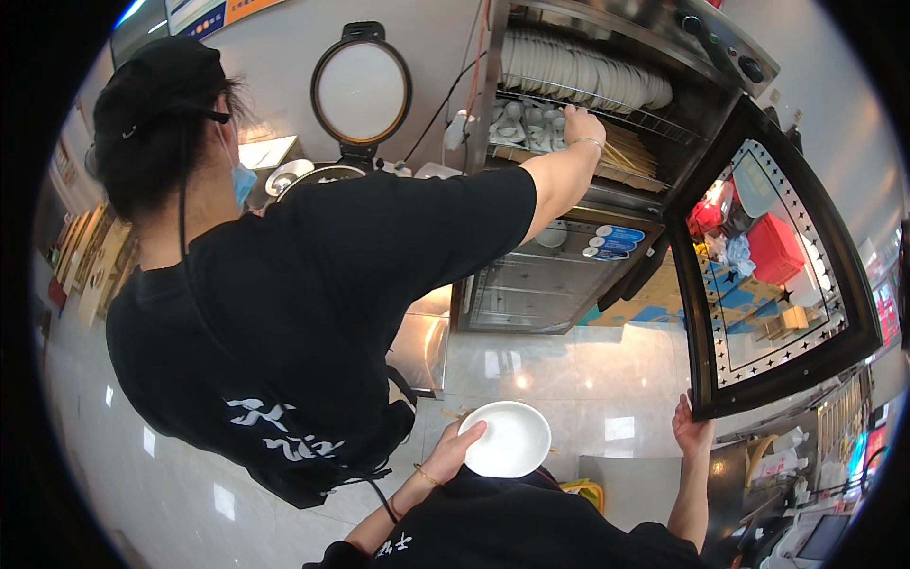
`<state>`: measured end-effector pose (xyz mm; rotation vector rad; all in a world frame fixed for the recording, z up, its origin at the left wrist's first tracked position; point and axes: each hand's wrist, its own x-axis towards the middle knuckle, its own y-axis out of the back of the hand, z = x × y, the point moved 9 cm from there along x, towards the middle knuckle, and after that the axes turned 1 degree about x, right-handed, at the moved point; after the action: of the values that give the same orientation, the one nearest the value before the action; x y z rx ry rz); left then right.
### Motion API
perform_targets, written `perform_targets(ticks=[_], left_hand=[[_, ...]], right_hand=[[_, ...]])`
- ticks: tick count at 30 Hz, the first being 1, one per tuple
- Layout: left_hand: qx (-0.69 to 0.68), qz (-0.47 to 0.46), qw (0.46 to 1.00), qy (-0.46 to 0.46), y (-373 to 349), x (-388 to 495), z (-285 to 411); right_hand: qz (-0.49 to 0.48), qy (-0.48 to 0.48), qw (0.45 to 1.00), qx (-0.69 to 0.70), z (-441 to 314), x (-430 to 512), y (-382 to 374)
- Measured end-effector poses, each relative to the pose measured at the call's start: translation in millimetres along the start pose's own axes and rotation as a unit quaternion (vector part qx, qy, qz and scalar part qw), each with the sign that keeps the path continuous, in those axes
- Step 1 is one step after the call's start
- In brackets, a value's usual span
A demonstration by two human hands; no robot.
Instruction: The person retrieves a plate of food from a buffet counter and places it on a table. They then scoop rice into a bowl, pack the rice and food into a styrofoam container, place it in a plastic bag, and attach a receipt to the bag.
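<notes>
My left hand [451, 451] holds a white bowl [508, 439] in front of my body, its thumb over the rim. Thin wooden sticks, perhaps chopsticks, poke out from behind the bowl on both sides. With my right hand [691, 429] I grip the lower corner of a black-framed glass door [789, 387], which stands swung out from a metal disinfection cabinet [618, 18]. Inside, a row of white plates [583, 71] fills the upper rack. Below lie white spoons [522, 124] and a bundle of wooden chopsticks [633, 158].
A co-worker [320, 270] in a black cap and shirt stands at my left, one hand [586, 129] reaching into the lower rack. Below is a second glass-doored compartment [526, 291]. A round waffle-type cooker lid [361, 89] stands raised. Cardboard boxes [654, 291] sit behind the door.
</notes>
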<state>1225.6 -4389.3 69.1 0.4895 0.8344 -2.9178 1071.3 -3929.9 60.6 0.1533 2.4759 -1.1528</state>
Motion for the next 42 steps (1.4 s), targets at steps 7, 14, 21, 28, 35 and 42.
perform_targets(ticks=[7, 14, 21, 28, 35, 42], left_hand=[[-0.025, 0.047, 0.998, -0.040, 9, -22, 0], [-0.083, 0.157, 0.982, -0.058, 57, -64, -15], [-0.184, 0.257, 0.940, -0.132, 122, -120, -19], [-0.187, 0.325, 0.904, -0.206, 174, -163, -13], [-0.196, 0.364, 0.877, -0.243, 226, -164, 22], [-0.183, 0.409, 0.871, -0.199, 290, -126, 84]], right_hand=[[-0.097, -0.062, 0.993, 0.012, 28, -3, -34], [-0.265, -0.186, 0.945, 0.040, 133, -3, -109], [-0.277, -0.249, 0.923, -0.093, 267, 40, -203], [-0.301, -0.191, 0.789, -0.501, 368, 82, -266], [-0.312, -0.005, 0.716, -0.624, 438, 201, -351], [-0.213, 0.209, 0.511, -0.806, 474, 301, -430]])
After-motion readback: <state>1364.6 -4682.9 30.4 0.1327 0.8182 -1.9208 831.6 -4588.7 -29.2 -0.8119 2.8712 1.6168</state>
